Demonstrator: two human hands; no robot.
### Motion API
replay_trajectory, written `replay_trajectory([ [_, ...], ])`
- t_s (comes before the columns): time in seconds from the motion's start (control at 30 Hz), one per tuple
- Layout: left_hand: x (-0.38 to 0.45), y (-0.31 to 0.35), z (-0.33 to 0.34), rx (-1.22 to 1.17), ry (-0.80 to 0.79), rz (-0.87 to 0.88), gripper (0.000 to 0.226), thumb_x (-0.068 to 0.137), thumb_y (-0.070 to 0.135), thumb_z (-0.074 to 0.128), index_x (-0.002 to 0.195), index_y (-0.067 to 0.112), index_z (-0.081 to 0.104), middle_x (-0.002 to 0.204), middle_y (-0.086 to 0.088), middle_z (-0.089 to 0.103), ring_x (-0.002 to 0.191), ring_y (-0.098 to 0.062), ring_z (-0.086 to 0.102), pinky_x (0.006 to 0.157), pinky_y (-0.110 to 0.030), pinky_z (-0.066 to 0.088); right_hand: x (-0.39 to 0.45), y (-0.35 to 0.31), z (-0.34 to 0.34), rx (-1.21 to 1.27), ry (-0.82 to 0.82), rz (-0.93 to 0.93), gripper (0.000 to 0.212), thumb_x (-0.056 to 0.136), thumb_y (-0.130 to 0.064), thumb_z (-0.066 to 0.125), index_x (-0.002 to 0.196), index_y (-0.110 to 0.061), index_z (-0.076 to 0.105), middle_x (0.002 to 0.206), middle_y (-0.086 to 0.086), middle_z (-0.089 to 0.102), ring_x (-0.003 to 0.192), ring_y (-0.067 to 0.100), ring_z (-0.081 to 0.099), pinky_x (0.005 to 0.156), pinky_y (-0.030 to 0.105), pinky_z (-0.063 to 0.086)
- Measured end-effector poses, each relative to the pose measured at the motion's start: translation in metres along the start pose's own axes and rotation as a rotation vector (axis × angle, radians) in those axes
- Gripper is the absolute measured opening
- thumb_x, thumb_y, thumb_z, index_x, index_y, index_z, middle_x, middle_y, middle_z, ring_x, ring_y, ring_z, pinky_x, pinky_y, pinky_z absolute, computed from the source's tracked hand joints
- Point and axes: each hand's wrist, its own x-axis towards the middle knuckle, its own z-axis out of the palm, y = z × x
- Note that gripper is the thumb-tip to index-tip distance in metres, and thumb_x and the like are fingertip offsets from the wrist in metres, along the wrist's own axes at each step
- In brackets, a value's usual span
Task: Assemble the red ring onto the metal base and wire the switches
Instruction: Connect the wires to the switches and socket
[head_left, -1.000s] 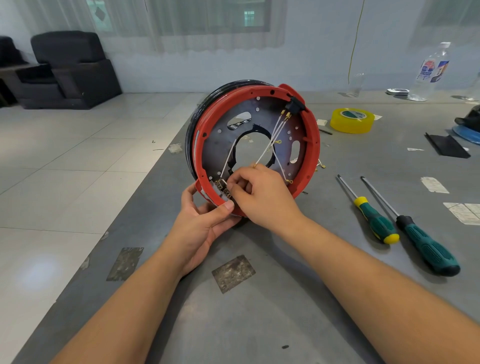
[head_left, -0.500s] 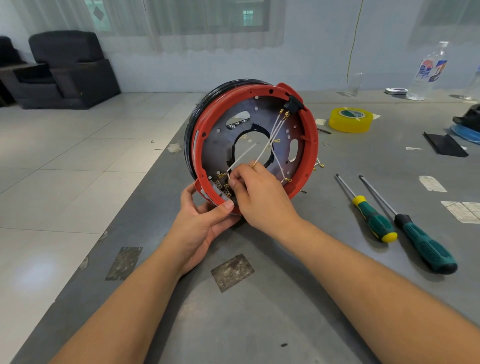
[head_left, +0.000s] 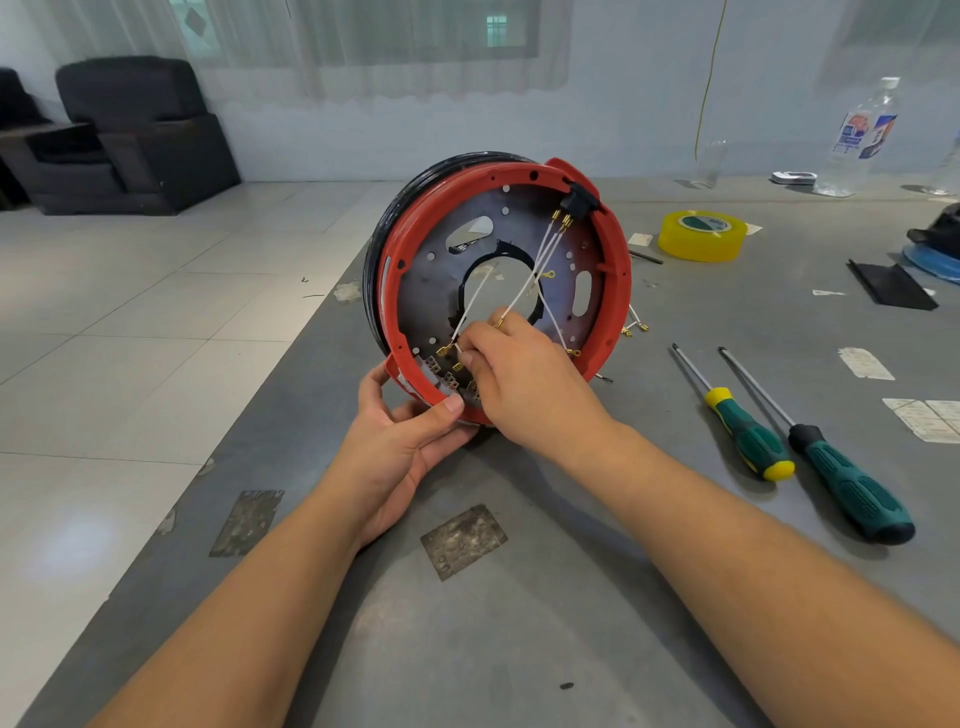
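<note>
- Nearest in, the grey table (head_left: 519, 649) is seen, scuffed, with two worn patches close to the forearms; a hard, flat surface, judged to give the assembly a firm footing on its edge.
- The left hand (head_left: 402, 441) is wrapped round the lower rim of the red ring (head_left: 621, 291), thumb over the front lip, fingers behind. That rim is judged the right place to hold (stiff plastic, broad enough not to slip).
- The ring is already seated on the metal base (head_left: 436, 291), and the whole disc is propped upright on the table, tilted toward the camera; it looks rigid and fairly heavy.
- A thin white wire (head_left: 470, 306) is pinched in the right hand (head_left: 524, 374) near its brass terminal, just above the row of switch terminals (head_left: 441, 371) at the bottom left.
- The wires are limp and light, the terminals small and easily bent; they are best gripped at the crimp, not the strand.
- Further right, two green-handled screwdrivers (head_left: 810, 447) lie side by side, untouched.
- Beyond them a yellow tape roll (head_left: 701, 236) and a clear bottle (head_left: 862, 135) are set.
- Farthest off, a tiled floor (head_left: 130, 322), a dark armchair (head_left: 140, 135) and curtained windows.
</note>
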Motion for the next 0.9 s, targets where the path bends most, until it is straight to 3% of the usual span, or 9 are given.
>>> replay_trajectory([
  [0.33, -0.001, 0.0016, 0.0002, 0.021, 0.015, -0.01, 0.09, 0.076, -0.001, 0.079, 0.147, 0.031, 0.035, 0.121, -0.024, 0.073, 0.109, -0.039, 0.074, 0.081, -0.041, 0.064, 0.0013, 0.0008, -0.0013, 0.032, -0.029, 0.002, 0.018, 0.104, -0.021, 0.049, 0.109, -0.012, 0.064, 0.106, 0.006, 0.054, 0.082, 0.031, 0.059, 0.069, 0.043, 0.051],
  [0.6, -0.0011, 0.001, -0.0002, 0.012, 0.015, -0.006, 0.088, 0.076, -0.003, 0.079, 0.146, 0.03, 0.038, 0.122, -0.026, 0.072, 0.111, -0.04, 0.073, 0.082, -0.042, 0.064, 0.0014, 0.0021, -0.0002, 0.04, -0.03, 0.023, 0.017, 0.104, -0.022, 0.05, 0.106, -0.014, 0.065, 0.103, 0.003, 0.053, 0.081, 0.028, 0.058, 0.064, 0.032, 0.04],
  [0.9, -0.002, 0.0016, 0.0001, 0.019, 0.017, -0.013, 0.084, 0.078, -0.004, 0.077, 0.145, 0.029, 0.04, 0.123, -0.028, 0.071, 0.111, -0.041, 0.073, 0.083, -0.043, 0.064, 0.0016, 0.0033, -0.0009, 0.075, -0.029, 0.022, 0.018, 0.104, -0.021, 0.052, 0.106, -0.014, 0.068, 0.104, 0.004, 0.056, 0.086, 0.026, 0.059, 0.071, 0.036, 0.048],
])
